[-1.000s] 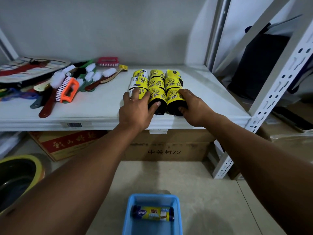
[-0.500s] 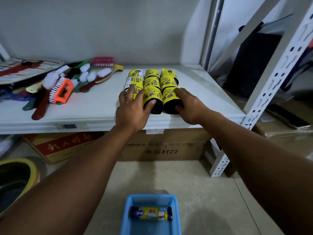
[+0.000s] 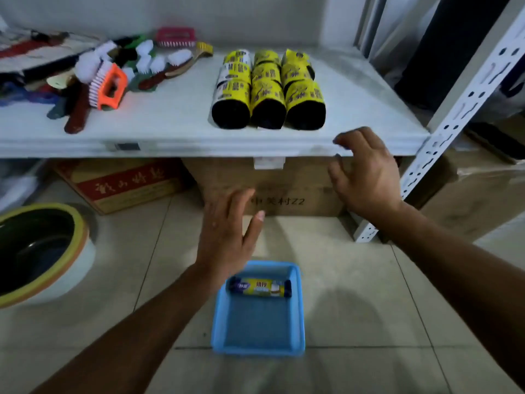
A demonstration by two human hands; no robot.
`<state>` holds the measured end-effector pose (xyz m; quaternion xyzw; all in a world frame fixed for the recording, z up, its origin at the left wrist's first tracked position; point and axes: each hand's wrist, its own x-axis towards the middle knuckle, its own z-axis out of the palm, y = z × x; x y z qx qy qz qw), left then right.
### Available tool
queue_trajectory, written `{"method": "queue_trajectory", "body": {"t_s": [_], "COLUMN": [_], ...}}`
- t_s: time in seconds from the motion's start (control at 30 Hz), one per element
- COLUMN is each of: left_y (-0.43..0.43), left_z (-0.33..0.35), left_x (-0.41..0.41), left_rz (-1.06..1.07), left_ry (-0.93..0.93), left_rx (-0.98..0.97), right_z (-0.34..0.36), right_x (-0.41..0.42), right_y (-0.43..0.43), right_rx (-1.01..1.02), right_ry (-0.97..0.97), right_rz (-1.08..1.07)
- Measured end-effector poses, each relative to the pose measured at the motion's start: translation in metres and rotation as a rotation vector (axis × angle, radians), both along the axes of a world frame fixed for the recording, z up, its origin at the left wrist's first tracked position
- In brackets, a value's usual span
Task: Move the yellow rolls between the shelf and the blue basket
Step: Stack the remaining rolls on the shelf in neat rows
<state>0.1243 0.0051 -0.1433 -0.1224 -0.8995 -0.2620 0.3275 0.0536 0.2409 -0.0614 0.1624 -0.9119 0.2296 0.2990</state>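
Several yellow rolls with black ends lie in three tight rows on the white shelf, ends facing me. On the floor below sits the blue basket, with one roll wrapped in yellow and dark blue lying across its far end. My left hand hovers flat and empty just above the basket's far left corner. My right hand hangs in front of the shelf edge, right of the rolls, fingers spread, holding nothing.
A heap of scrubbing brushes covers the shelf's left part. Cardboard boxes stand under the shelf. A round yellow-rimmed bowl sits on the floor at left. A perforated white shelf post rises at right.
Both hands have let go of the rolls on the shelf and drawn back and down. The view has tilted downward, showing more floor and basket.
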Motion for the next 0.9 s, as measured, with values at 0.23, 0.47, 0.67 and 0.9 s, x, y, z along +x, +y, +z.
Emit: {"method": "queue_trajectory", "body": {"t_s": [0.23,0.47,0.67,0.9], "left_y": [-0.019,0.014,0.020,0.029], "left_z": [-0.150,-0.227,-0.257,-0.253], "left_x": [0.057,0.045,0.034,0.038], "left_rz": [0.204,0.502,0.591,0.381], "left_ry": [-0.980,-1.387,-1.354,-1.473], "left_rx": [0.157,0.517,1.221,1.485], "right_z": [-0.184,-0.294,-0.312,-0.319], "right_x": [0.091,0.105,0.090,0.104], "right_y": [-0.030,-0.077,-0.094,-0.092], "right_rx": [0.231,0.382,0.497,0.416], "right_ry": [-0.777,-1.040,-0.932,-1.006], "right_rz": [0.098,0.142,0.027,0.048]}}
